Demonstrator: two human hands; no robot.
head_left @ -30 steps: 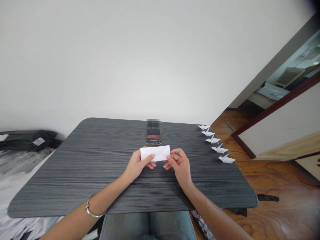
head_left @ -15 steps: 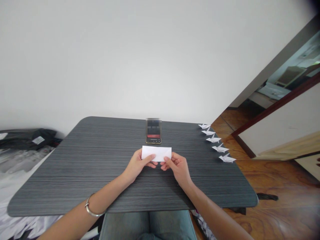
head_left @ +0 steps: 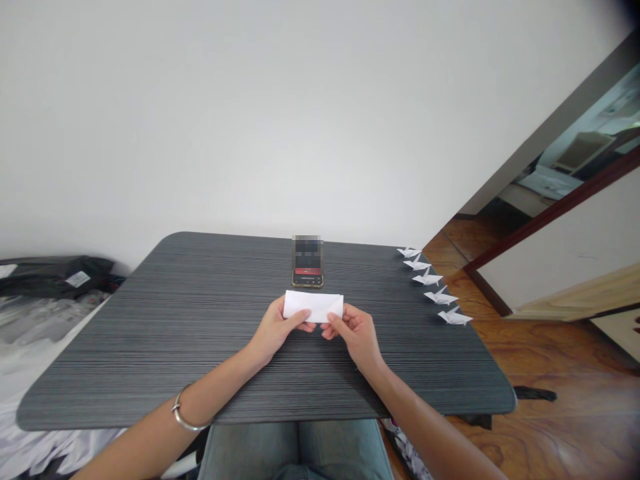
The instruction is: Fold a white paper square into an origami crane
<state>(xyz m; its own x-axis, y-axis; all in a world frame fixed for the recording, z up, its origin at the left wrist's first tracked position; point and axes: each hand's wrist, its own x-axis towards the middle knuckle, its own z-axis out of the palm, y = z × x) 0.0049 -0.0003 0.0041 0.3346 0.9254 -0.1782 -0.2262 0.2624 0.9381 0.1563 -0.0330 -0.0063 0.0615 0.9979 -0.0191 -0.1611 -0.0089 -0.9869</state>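
A folded white paper (head_left: 313, 305) is held just above the dark striped table (head_left: 200, 333), in front of me. My left hand (head_left: 277, 328) pinches its left lower edge with thumb over fingers. My right hand (head_left: 353, 333) pinches the lower edge right of the middle. Both hands are closed on the paper. A silver bracelet (head_left: 184, 417) sits on my left wrist.
A phone (head_left: 307, 261) lies on the table just beyond the paper. Several white paper cranes (head_left: 434, 283) stand in a row along the table's right edge. A wooden floor and a doorway are to the right, dark bags and bedding to the left.
The paper has tipped a little flatter and shifted slightly right. My right hand slid from the paper's right end toward its middle lower edge.
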